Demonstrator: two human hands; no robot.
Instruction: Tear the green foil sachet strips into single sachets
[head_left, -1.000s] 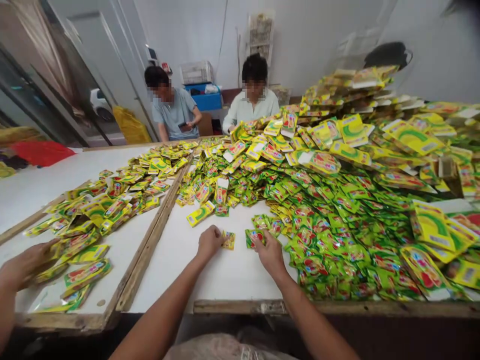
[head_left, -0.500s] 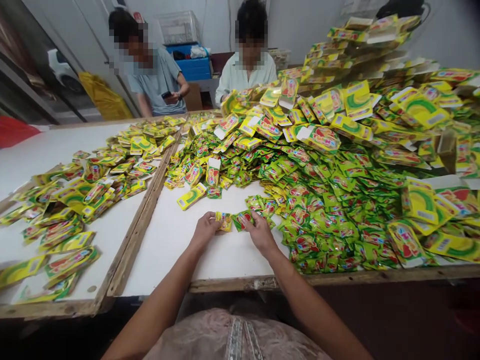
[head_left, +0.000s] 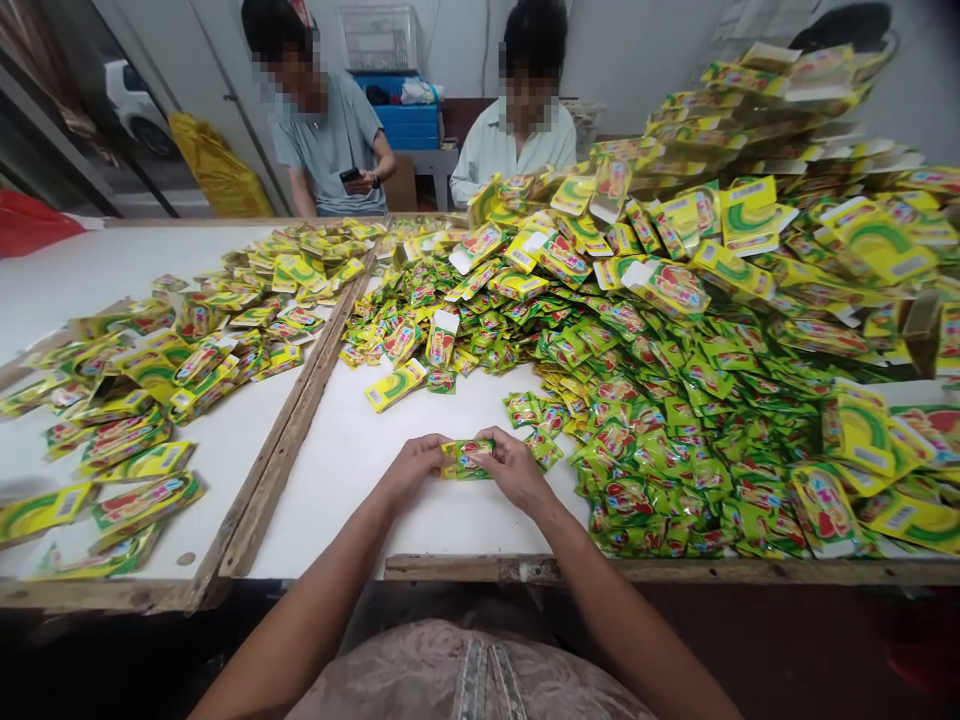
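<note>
In the middle of the white tabletop (head_left: 450, 525), my left hand (head_left: 414, 468) pinches a yellow packet (head_left: 448, 462), of which only a strip shows. My right hand (head_left: 516, 468) grips a small green packet (head_left: 474, 456) with a red fruit print. The green packet lies over the yellow one, so the two overlap between my fingertips. Just past my right hand are a few loose green packets (head_left: 541, 415). Beyond my hands rests a yellow box (head_left: 396, 385), with an open-flapped box (head_left: 442, 342) beside it.
A heap of green packets (head_left: 660, 470) spreads on the right, with a tall pile of yellow boxes (head_left: 750, 215) behind it. Left of a wooden strip (head_left: 292, 425) lie more boxes (head_left: 150, 370). Two people sit across the table, one holding a phone (head_left: 350, 175).
The green packet has moved left onto the yellow one; before, the two were side by side with a small gap. My right hand has come closer to my left. The view has shifted slightly.
</note>
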